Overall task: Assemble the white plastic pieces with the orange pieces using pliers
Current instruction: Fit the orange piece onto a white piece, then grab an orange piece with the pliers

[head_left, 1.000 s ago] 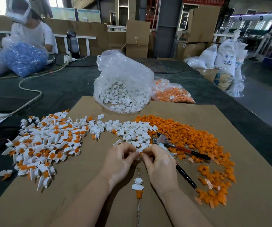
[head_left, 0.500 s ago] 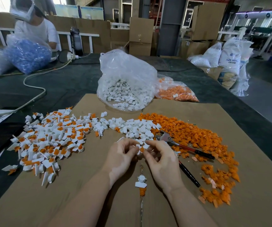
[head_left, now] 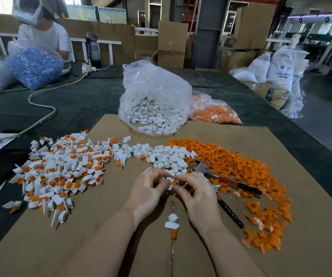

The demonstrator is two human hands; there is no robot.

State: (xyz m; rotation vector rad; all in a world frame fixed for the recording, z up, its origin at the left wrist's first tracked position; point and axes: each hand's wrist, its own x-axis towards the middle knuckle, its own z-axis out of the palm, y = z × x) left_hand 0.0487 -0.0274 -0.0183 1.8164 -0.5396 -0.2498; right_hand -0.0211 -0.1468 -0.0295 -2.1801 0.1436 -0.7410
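White piece (head_left: 169, 179) and orange piece (head_left: 174, 183) meet at frame centre, pinched between left hand (head_left: 148, 191) and right hand (head_left: 196, 193). Pliers (head_left: 219, 179) lie just right of the right hand, handles toward lower right.

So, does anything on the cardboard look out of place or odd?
One thing: a lone white piece with an orange piece lies by itself near the wrists, apart from the finished pile on the left. The pliers lie unused beside the right hand. Otherwise nothing looks spilled or damaged.
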